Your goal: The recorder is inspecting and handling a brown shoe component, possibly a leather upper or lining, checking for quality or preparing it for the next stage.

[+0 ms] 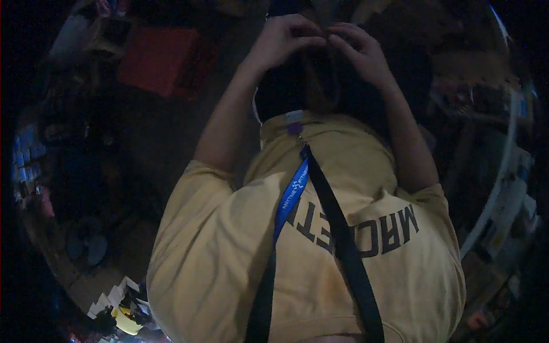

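My left hand point(289, 40) and my right hand point(364, 55) are close together at the top of the view, in front of my waist. Thumb and fingers are pinched on both, with the fingertips almost meeting. Between them is a dark brownish strip point(334, 88) that hangs in a narrow loop over my dark trousers. Dim light hides its exact kind and where each hand grips it. A black and blue lanyard point(293, 191) lies down the front of my yellow shirt point(229, 240), with a small purple round piece point(294, 128) near the hem.
To the left stands a red box point(157, 62). Packed shelves with blue items point(27, 151) line the far left, and a pale curved shelf edge point(496, 188) runs along the right. White boxes and a yellow item point(127, 323) sit at lower left. Much is too dark to tell.
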Action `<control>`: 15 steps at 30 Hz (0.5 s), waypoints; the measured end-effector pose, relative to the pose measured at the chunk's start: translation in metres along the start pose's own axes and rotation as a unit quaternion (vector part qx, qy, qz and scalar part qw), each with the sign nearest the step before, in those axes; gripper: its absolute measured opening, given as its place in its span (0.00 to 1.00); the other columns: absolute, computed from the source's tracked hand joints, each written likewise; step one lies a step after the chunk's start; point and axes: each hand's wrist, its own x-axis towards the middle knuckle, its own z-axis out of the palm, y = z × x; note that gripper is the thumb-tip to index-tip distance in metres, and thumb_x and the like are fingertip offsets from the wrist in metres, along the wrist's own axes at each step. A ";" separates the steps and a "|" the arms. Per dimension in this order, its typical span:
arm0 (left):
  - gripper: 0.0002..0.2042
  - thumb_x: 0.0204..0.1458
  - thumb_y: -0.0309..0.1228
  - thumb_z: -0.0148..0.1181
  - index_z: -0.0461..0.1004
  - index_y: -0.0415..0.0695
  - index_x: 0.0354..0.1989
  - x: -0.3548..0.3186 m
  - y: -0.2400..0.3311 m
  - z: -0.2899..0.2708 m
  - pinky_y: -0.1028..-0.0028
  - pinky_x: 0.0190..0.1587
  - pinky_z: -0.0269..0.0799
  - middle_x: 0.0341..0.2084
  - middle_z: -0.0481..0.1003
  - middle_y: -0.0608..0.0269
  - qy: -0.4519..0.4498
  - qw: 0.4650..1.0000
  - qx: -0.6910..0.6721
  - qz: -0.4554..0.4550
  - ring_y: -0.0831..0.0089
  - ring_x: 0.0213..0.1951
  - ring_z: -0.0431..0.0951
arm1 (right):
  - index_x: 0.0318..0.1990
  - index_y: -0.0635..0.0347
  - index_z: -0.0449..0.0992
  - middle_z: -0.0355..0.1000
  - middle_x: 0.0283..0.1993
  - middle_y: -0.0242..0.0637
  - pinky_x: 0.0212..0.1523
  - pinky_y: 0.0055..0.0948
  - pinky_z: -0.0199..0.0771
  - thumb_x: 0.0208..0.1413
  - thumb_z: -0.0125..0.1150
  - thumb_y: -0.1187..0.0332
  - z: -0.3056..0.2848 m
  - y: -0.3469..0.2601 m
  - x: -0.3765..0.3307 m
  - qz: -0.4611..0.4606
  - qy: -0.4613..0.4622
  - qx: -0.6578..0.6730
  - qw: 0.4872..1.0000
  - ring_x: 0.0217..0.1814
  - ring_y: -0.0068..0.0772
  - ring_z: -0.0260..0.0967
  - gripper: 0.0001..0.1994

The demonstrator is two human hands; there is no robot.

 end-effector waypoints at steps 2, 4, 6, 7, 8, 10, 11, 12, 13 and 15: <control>0.14 0.50 0.40 0.76 0.86 0.43 0.39 0.001 -0.002 -0.003 0.69 0.47 0.80 0.37 0.85 0.59 0.010 1.000 -0.008 -0.024 0.68 0.39 0.85 | 0.52 0.61 0.82 0.79 0.56 0.37 0.64 0.33 0.71 0.65 0.65 0.61 0.008 0.004 -0.003 -0.026 0.003 0.034 0.999 0.61 0.33 0.74 0.15; 0.15 0.49 0.41 0.76 0.86 0.43 0.38 -0.001 0.002 -0.008 0.69 0.46 0.79 0.35 0.85 0.60 0.012 0.999 -0.004 -0.040 0.69 0.38 0.85 | 0.52 0.60 0.82 0.78 0.58 0.37 0.66 0.32 0.68 0.65 0.65 0.59 0.014 -0.004 0.001 0.111 -0.050 0.165 0.979 0.65 0.31 0.71 0.16; 0.16 0.49 0.43 0.77 0.86 0.43 0.37 -0.002 -0.002 -0.007 0.70 0.45 0.79 0.32 0.85 0.60 0.019 0.998 0.001 -0.052 0.69 0.37 0.85 | 0.51 0.60 0.83 0.78 0.58 0.36 0.66 0.33 0.68 0.65 0.65 0.60 0.018 0.009 0.005 0.096 -0.069 0.161 0.980 0.64 0.31 0.71 0.15; 0.16 0.48 0.43 0.77 0.86 0.43 0.37 -0.001 -0.010 -0.005 0.70 0.44 0.79 0.32 0.85 0.61 0.016 0.998 -0.024 -0.055 0.70 0.37 0.85 | 0.51 0.59 0.83 0.78 0.59 0.35 0.66 0.33 0.68 0.65 0.65 0.60 0.019 0.014 0.007 0.078 -0.091 0.154 0.981 0.63 0.30 0.72 0.14; 0.17 0.48 0.43 0.77 0.86 0.42 0.37 0.000 -0.016 -0.003 0.71 0.44 0.78 0.32 0.85 0.61 0.014 0.997 -0.049 -0.058 0.71 0.37 0.85 | 0.51 0.59 0.83 0.78 0.59 0.35 0.66 0.33 0.68 0.65 0.65 0.60 0.018 0.020 0.005 0.077 -0.090 0.153 0.981 0.63 0.30 0.72 0.14; 0.13 0.50 0.37 0.76 0.86 0.42 0.38 -0.001 -0.005 -0.006 0.72 0.46 0.78 0.33 0.85 0.64 0.002 0.997 -0.028 -0.065 0.75 0.38 0.83 | 0.48 0.58 0.84 0.78 0.59 0.34 0.66 0.34 0.68 0.64 0.67 0.60 0.016 0.011 0.003 0.073 -0.089 0.162 0.980 0.62 0.30 0.72 0.13; 0.09 0.52 0.32 0.75 0.86 0.42 0.38 -0.001 -0.001 -0.007 0.72 0.47 0.77 0.34 0.85 0.66 -0.009 0.997 -0.008 -0.073 0.78 0.39 0.82 | 0.48 0.58 0.84 0.78 0.59 0.34 0.66 0.34 0.68 0.64 0.67 0.60 0.014 0.009 0.003 0.073 -0.089 0.162 0.980 0.62 0.30 0.72 0.13; 0.09 0.52 0.32 0.75 0.86 0.42 0.38 -0.001 0.001 -0.009 0.72 0.47 0.77 0.34 0.85 0.66 -0.008 0.997 -0.008 -0.072 0.78 0.39 0.82 | 0.47 0.58 0.84 0.78 0.59 0.35 0.66 0.34 0.69 0.63 0.68 0.60 0.012 0.007 0.004 0.075 -0.091 0.155 0.981 0.62 0.30 0.73 0.13; 0.09 0.52 0.31 0.75 0.86 0.41 0.38 -0.001 0.002 -0.010 0.73 0.48 0.77 0.34 0.85 0.66 -0.021 0.998 -0.022 -0.061 0.78 0.39 0.82 | 0.45 0.59 0.84 0.78 0.58 0.35 0.65 0.34 0.69 0.62 0.70 0.60 0.011 0.005 0.004 0.077 -0.093 0.147 0.982 0.61 0.30 0.73 0.12; 0.09 0.52 0.31 0.74 0.86 0.40 0.38 -0.002 0.000 -0.010 0.73 0.48 0.77 0.34 0.85 0.66 -0.035 0.998 -0.036 -0.049 0.78 0.39 0.81 | 0.44 0.59 0.84 0.78 0.58 0.35 0.65 0.33 0.69 0.60 0.71 0.60 0.013 0.008 0.006 0.051 -0.077 0.144 0.985 0.61 0.30 0.73 0.12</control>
